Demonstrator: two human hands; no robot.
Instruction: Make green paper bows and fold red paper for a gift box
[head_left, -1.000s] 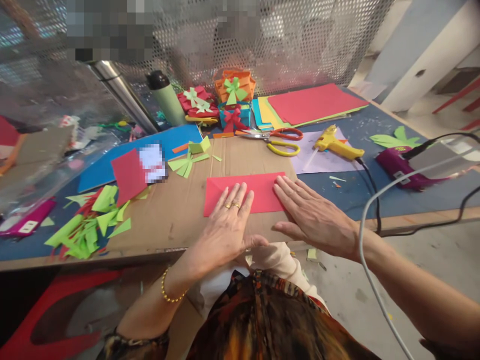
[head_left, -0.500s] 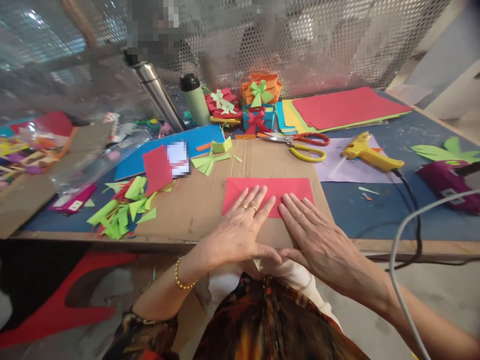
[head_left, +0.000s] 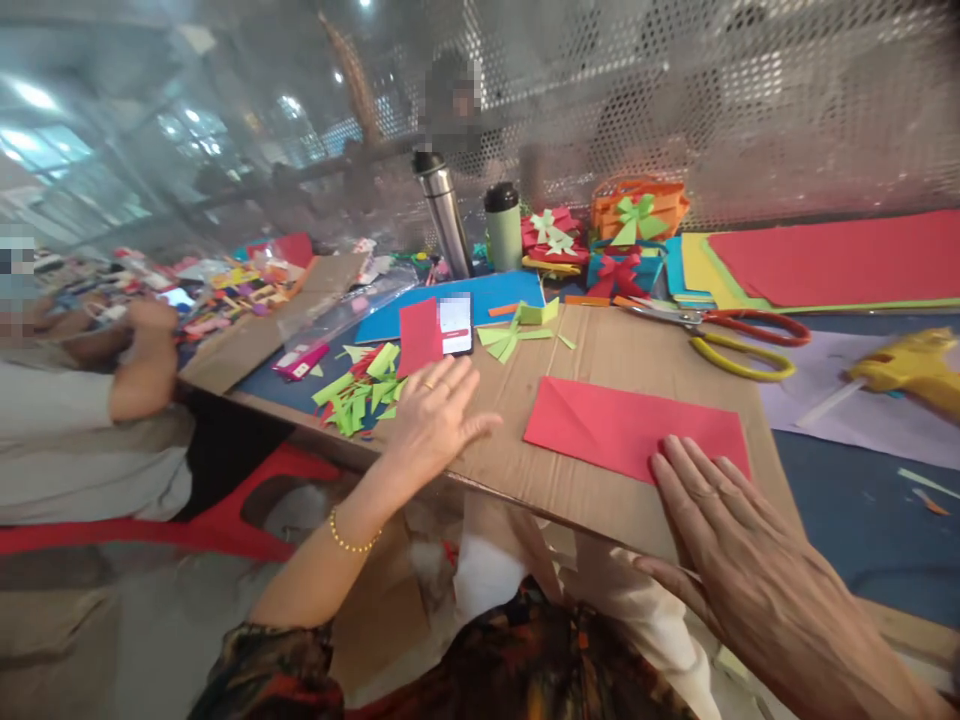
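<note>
A folded red paper (head_left: pixel 600 425) lies flat on the brown cardboard sheet (head_left: pixel 510 430). My right hand (head_left: pixel 735 520) rests on its right end with fingers stretched out, holding nothing. Off to the left, apart from the folded paper, my left hand (head_left: pixel 435 415) is open over the cardboard, fingers extended. It is nearest to a small red paper piece (head_left: pixel 420 335) and a phone (head_left: pixel 456 325) with a lit screen. Beside it lies a heap of green and red paper scraps (head_left: pixel 356 395).
Red-and-yellow-handled scissors (head_left: pixel 739 340) and a yellow glue gun (head_left: pixel 907 370) lie to the right. Paper gift-bag shapes (head_left: pixel 634 225), a green bottle (head_left: pixel 502 230), a steel flask (head_left: pixel 446 215) and red sheets (head_left: pixel 840 260) stand or lie behind. Another person's arm (head_left: pixel 142 350) is at far left.
My left hand has lifted off the folded red paper and moved left toward the phone and scraps. My right hand stays on the paper. The view has turned left.
</note>
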